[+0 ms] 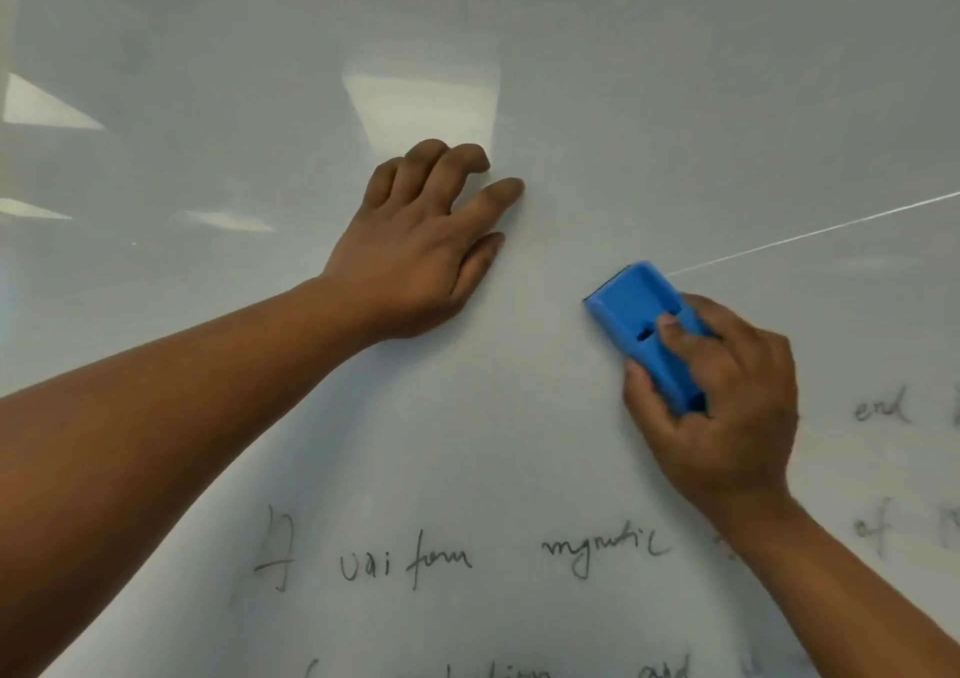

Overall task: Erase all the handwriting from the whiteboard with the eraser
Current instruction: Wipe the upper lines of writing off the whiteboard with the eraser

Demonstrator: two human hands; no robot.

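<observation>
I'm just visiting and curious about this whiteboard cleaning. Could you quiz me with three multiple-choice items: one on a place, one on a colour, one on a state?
1. Where is the remaining handwriting?
A. below both hands
B. above both hands
C. only at the top left corner

2. What colour is the eraser?
A. red
B. blue
C. black

3. What is the left hand doing?
A. gripping a marker
B. resting on the whiteboard
C. holding the eraser

Answers: 1 A, words sit low on the board; 2 B, its body is blue; 3 B, it holds nothing, while the right hand grips the eraser.
</observation>
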